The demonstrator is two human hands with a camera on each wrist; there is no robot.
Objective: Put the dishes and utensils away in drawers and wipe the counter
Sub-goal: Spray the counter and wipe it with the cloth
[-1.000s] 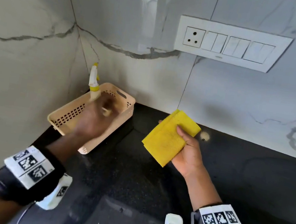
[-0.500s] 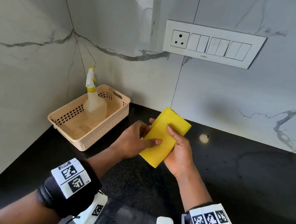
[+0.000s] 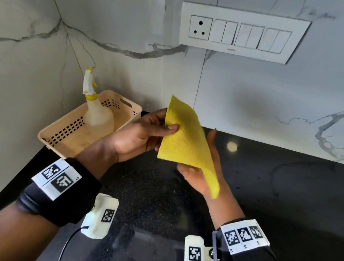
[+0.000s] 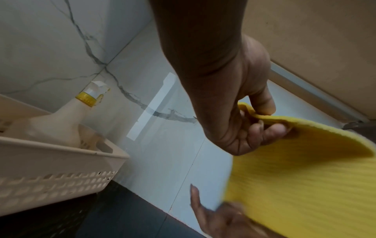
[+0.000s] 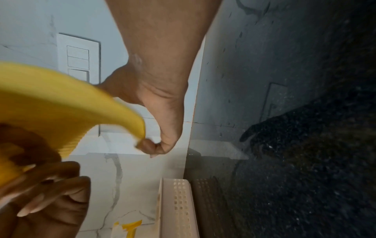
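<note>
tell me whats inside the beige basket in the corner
A spray bottle stands inside the basket. The left hand covers the basket's near right corner, so that part stays unseen.

White marble wall tiles with grey veins (image 3: 284,98) meet in a corner. A white switch plate with one socket (image 3: 242,33) sits on the back wall. A small round light spot (image 3: 232,146) shines on the shiny black speckled stone worktop (image 3: 291,194).

Head view looks down; wrist views close; all share cloth (image 3: 187,141).
</note>
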